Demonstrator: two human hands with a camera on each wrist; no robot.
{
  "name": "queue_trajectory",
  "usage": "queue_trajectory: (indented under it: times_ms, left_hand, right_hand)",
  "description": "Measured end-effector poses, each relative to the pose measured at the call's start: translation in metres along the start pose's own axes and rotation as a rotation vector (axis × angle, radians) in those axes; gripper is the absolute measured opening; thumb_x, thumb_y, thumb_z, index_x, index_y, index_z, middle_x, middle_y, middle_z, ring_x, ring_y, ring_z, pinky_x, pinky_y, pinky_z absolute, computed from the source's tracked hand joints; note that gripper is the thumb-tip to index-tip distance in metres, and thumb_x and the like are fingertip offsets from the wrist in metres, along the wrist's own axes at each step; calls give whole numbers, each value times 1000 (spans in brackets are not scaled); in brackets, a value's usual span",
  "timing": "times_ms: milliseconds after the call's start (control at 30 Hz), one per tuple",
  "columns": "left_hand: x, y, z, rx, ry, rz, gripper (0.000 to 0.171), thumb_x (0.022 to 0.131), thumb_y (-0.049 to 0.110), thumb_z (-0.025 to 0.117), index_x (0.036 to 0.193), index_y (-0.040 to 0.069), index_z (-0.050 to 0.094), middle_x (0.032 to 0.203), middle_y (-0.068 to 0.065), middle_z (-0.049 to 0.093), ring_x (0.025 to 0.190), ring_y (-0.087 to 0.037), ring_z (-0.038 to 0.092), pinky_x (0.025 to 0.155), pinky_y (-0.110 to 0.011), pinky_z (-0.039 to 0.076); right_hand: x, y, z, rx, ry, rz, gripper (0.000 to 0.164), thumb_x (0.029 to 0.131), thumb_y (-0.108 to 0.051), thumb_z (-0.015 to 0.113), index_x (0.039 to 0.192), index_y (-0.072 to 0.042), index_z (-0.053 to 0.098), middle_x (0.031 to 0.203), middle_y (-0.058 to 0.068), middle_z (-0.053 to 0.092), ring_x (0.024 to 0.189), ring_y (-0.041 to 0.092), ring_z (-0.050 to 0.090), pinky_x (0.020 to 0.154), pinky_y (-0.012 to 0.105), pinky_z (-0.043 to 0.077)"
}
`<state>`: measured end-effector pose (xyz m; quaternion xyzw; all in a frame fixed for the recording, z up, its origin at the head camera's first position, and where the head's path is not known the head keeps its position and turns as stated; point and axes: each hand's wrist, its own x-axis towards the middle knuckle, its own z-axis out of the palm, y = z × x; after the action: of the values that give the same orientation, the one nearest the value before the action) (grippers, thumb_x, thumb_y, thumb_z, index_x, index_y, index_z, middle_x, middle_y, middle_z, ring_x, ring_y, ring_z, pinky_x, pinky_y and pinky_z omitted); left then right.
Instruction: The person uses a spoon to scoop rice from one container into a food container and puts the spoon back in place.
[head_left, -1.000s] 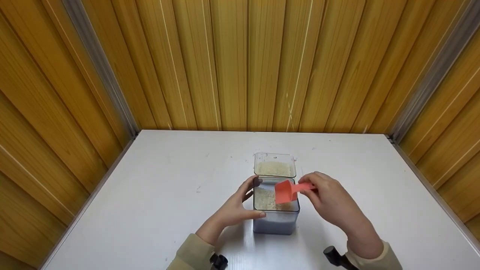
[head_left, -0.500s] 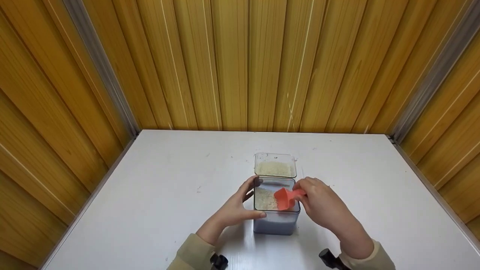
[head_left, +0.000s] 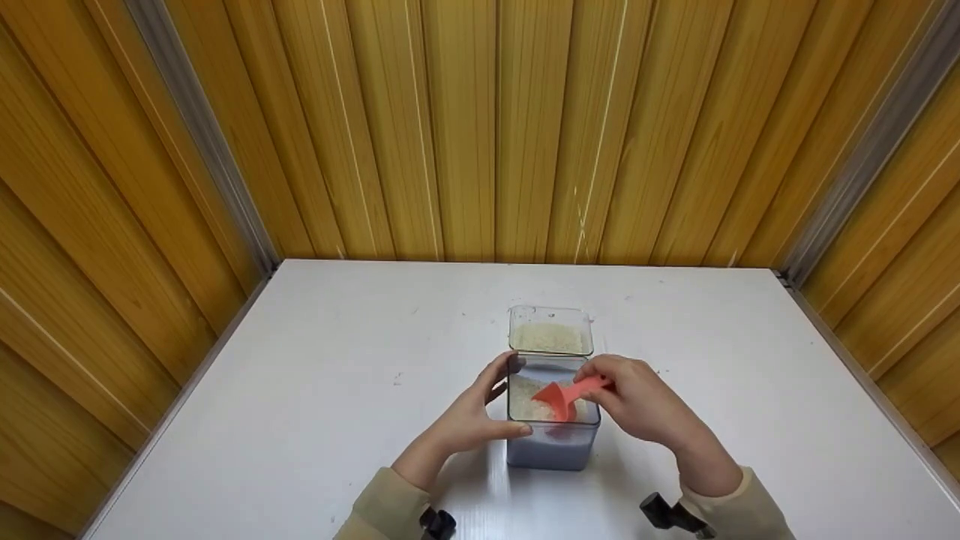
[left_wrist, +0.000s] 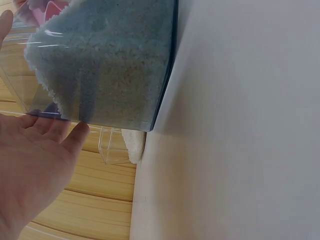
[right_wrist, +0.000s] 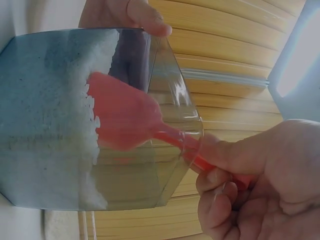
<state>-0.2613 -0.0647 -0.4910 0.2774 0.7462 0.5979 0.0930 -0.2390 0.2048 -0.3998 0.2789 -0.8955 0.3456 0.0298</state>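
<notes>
A clear bluish container holding rice stands on the table. My left hand holds its left side, thumb at the near wall and fingers along the far left part of the rim. With the thumb and fingers of my right hand I pinch the handle of a red scoop. The scoop's bowl is tilted down inside the container. Seen through the wall in the right wrist view, the edge of the scoop meets the rice surface.
Directly behind stands a smaller clear container with some rice in it. Both are on a white table with small marks. Yellow wood-patterned panels rise at the back and both sides.
My right hand has lowered the scoop from above the rim into the container, slightly leftward, and its bowl has turned downward. My left hand has stayed in place.
</notes>
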Motion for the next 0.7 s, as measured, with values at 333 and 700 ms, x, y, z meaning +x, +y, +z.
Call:
queue_trajectory:
  times_ms: [333,700]
  left_hand:
    - [1,0,-1,-3,3,20,104,83,20,86,164,12,20,167,-8,34,157,-26,29,132,-40,29]
    - [1,-1,-1,3,4,18,105,84,21,87,164,13,20,167,-8,33,157,-26,30,132,-40,30]
  right_hand:
    - [2,1,3,113,-13,41,9,95,-12,72,103,-7,74,91,4,68,71,4,50,59,17,46]
    - [5,5,13,200,-14,148,11,96,-8,71,105,-5,74,91,6,66,71,10,51,57,18,45]
